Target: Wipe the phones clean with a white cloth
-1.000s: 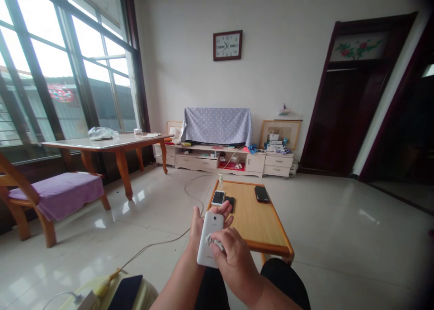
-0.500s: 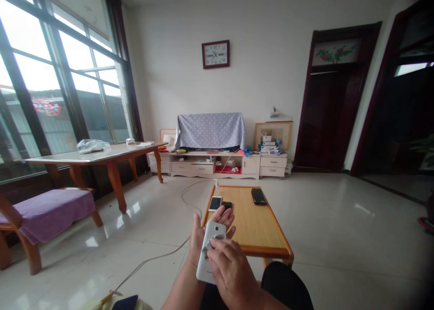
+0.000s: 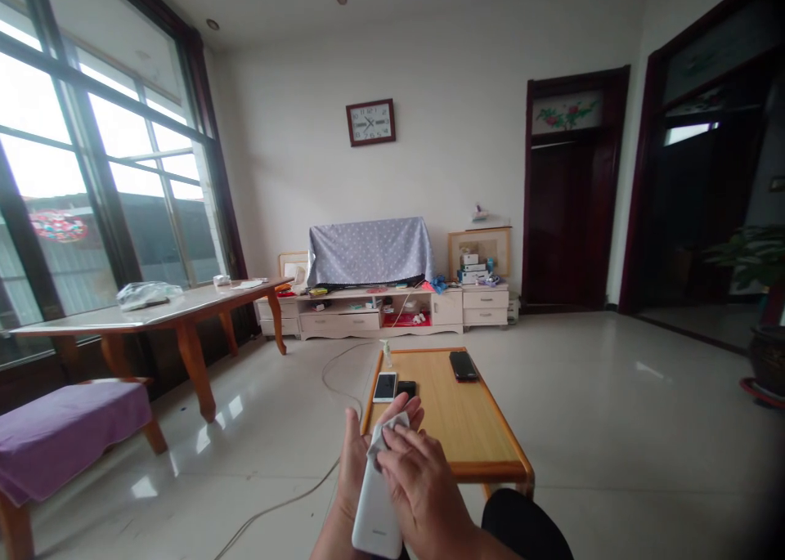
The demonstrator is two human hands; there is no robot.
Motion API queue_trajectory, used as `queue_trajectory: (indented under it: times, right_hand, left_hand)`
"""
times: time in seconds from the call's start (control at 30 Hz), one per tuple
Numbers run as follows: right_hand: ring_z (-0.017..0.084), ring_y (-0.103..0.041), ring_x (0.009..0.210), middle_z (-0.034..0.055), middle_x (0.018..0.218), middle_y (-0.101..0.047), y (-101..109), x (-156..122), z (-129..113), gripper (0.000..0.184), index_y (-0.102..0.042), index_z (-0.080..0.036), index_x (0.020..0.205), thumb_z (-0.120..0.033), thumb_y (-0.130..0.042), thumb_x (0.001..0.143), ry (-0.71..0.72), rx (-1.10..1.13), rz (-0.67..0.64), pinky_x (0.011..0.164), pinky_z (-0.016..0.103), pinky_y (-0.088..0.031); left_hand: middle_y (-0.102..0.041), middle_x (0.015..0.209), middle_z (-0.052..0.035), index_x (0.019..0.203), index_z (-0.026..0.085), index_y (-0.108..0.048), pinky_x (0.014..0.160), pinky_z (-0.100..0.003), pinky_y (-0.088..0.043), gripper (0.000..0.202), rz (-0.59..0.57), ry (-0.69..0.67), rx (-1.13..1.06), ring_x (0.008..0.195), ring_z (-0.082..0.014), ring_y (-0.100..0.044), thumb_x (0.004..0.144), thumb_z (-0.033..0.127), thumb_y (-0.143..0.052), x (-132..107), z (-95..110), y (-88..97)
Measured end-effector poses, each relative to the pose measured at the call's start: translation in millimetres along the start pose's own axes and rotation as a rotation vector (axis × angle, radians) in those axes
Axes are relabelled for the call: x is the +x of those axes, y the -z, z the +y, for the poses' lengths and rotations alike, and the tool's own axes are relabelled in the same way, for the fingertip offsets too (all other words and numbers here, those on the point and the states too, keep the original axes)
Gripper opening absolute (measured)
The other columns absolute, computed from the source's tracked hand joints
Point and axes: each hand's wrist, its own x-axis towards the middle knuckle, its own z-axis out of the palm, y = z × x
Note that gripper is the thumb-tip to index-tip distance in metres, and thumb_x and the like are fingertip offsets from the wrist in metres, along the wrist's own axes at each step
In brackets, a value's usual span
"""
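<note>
A white smartphone (image 3: 375, 515), back side up, lies on the upturned palm of my left hand (image 3: 351, 474). The left thumb stands out beside it and the fingers stretch past its far end. In my right hand (image 3: 432, 495), the fingers pinch a crumpled whitish wipe (image 3: 379, 441) against the phone's upper back. The camera corner is covered by the wipe. Beyond the hands, on a low wooden table (image 3: 466, 425), are a white phone (image 3: 385, 387), a black phone (image 3: 406, 390) partly hidden by my fingers, and a larger dark phone (image 3: 463, 366).
A small pump bottle (image 3: 386, 354) stands at the table's far left corner. A cable (image 3: 275, 507) runs over the tiled floor to the left. Further off are a purple-covered seat (image 3: 74, 429), a long table (image 3: 184, 306) and a low cabinet (image 3: 340, 321). My dark-clothed knee (image 3: 521, 527) is below.
My right hand has moved the wipe up the phone's back, over the camera corner. The phone sits lower in view and its lower back now shows. The whole view has shifted slightly right and up.
</note>
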Motion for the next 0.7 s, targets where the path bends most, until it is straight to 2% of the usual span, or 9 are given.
queue_trajectory:
  times: [0.1,0.2,0.27,0.37,0.43,0.5,0.57,0.63,0.7]
  right_hand:
    - [0.022,-0.062,0.126,0.0027,0.128,-0.071,-22,-14,3,0.025,-0.068,-0.024,0.112,-0.026,-0.046,0.101,0.129,-0.024,0.097,0.101,0.036,-0.055]
    - [0.02,-0.067,0.119,0.0033,0.115,-0.077,-43,-25,3,0.035,-0.07,-0.023,0.101,-0.04,-0.04,0.105,0.313,-0.004,0.342,0.108,0.034,-0.051]
    - [0.022,-0.063,0.125,0.0049,0.123,-0.074,-42,-22,5,0.032,-0.069,-0.021,0.112,-0.039,-0.044,0.103,0.303,-0.013,0.208,0.114,0.039,-0.047]
    - [0.026,-0.055,0.135,0.0104,0.138,-0.065,-37,-15,11,0.04,-0.062,-0.016,0.132,-0.036,-0.048,0.101,0.134,-0.062,0.054,0.115,0.044,-0.045]
    - [0.027,-0.055,0.135,0.0113,0.137,-0.065,-44,-18,14,0.041,-0.063,-0.015,0.131,-0.039,-0.048,0.101,0.142,-0.083,0.103,0.115,0.044,-0.045]
    - [0.025,-0.062,0.127,0.0087,0.125,-0.073,-59,-26,14,0.036,-0.068,-0.017,0.119,-0.042,-0.051,0.1,0.321,-0.085,0.274,0.115,0.042,-0.044]
    - [0.019,-0.065,0.123,0.0014,0.118,-0.076,-69,-32,13,0.017,-0.07,-0.022,0.11,-0.03,-0.06,0.098,0.414,-0.09,0.351,0.118,0.036,-0.04]
    - [0.02,-0.063,0.125,0.0014,0.122,-0.074,-63,-30,11,0.021,-0.07,-0.024,0.11,-0.037,-0.059,0.098,0.432,-0.049,0.228,0.119,0.04,-0.039]
    - [0.025,-0.057,0.133,0.0074,0.133,-0.069,-45,-20,11,0.036,-0.067,-0.019,0.124,-0.041,-0.054,0.099,0.299,-0.037,0.075,0.12,0.045,-0.037]
  left_hand:
    - [-0.041,0.16,-0.015,0.153,0.02,-0.042,0.126,-0.05,-0.014,0.092,-0.048,0.013,-0.018,0.155,-0.0317,-0.02,0.089,0.083,-0.024,0,3,2.0]
    - [-0.038,0.162,-0.0129,0.155,0.023,-0.04,0.127,-0.051,-0.012,0.094,-0.077,0.033,-0.038,0.156,-0.0311,-0.016,0.088,0.086,-0.021,-1,4,8.6]
    - [-0.038,0.162,-0.0127,0.154,0.023,-0.04,0.127,-0.05,-0.01,0.093,-0.073,0.023,-0.037,0.156,-0.0309,-0.016,0.089,0.084,-0.019,-1,0,10.4]
    - [-0.038,0.162,-0.0123,0.155,0.022,-0.039,0.128,-0.049,-0.007,0.089,-0.069,0.004,-0.031,0.156,-0.0301,-0.016,0.091,0.081,-0.018,-1,-6,7.9]
    - [-0.035,0.163,-0.0112,0.156,0.022,-0.037,0.128,-0.049,-0.005,0.088,-0.093,0.002,-0.031,0.157,-0.0294,-0.013,0.092,0.08,-0.016,-1,-3,5.6]
    - [-0.031,0.165,-0.0101,0.157,0.021,-0.035,0.128,-0.048,-0.003,0.09,-0.148,0.01,-0.024,0.158,-0.0283,-0.008,0.092,0.08,-0.014,-1,4,4.2]
    - [-0.027,0.167,-0.0094,0.157,0.019,-0.034,0.128,-0.047,-0.001,0.092,-0.193,0.019,-0.011,0.158,-0.027,-0.004,0.092,0.08,-0.011,0,10,3.8]
    - [-0.024,0.168,-0.0094,0.158,0.018,-0.031,0.128,-0.048,0.0,0.094,-0.206,0.028,0.007,0.158,-0.0276,-0.003,0.091,0.081,-0.01,0,12,3.5]
    - [-0.023,0.168,-0.0089,0.159,0.021,-0.027,0.128,-0.052,-0.001,0.092,-0.179,0.035,0.02,0.158,-0.0298,-0.004,0.091,0.081,-0.011,1,9,3.0]
